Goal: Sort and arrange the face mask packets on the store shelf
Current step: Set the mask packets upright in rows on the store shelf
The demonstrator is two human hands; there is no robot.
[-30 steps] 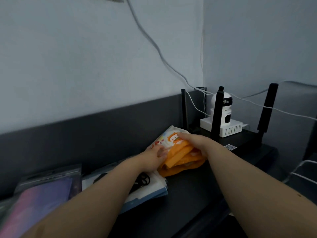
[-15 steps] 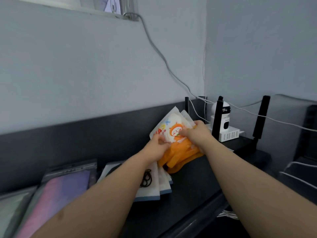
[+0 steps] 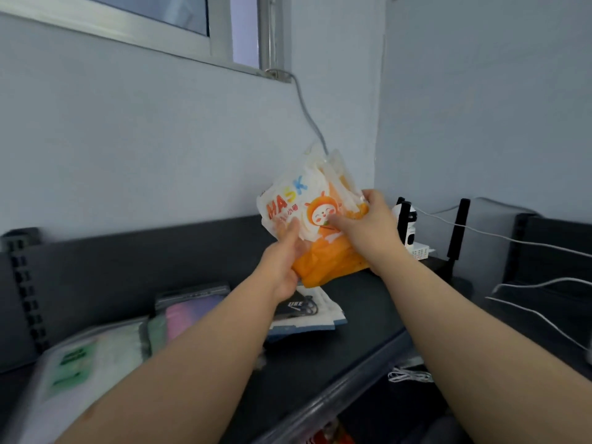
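A bundle of orange-and-white mask packets (image 3: 315, 219) printed "MASK" with a cartoon face is held upright above the dark shelf (image 3: 358, 318). My left hand (image 3: 283, 261) grips its lower left edge, thumb on the front. My right hand (image 3: 368, 225) holds the right side, thumb pressed on the front packet. Below them a stack of white-and-blue packets (image 3: 307, 312) lies flat. Further left lie a pink-purple packet (image 3: 189, 310) and a white-green packet (image 3: 86, 366), both blurred.
A small white camera (image 3: 407, 225) on a white box and a black antenna (image 3: 458, 229) stand at the shelf's right end. Cables run along the wall and over a dark unit (image 3: 544, 257) at right. A window frame (image 3: 224, 43) is overhead.
Both hands lifted the orange-and-white bundle off the shelf and stood it upright, higher than before. The view tilted upward, revealing the window.
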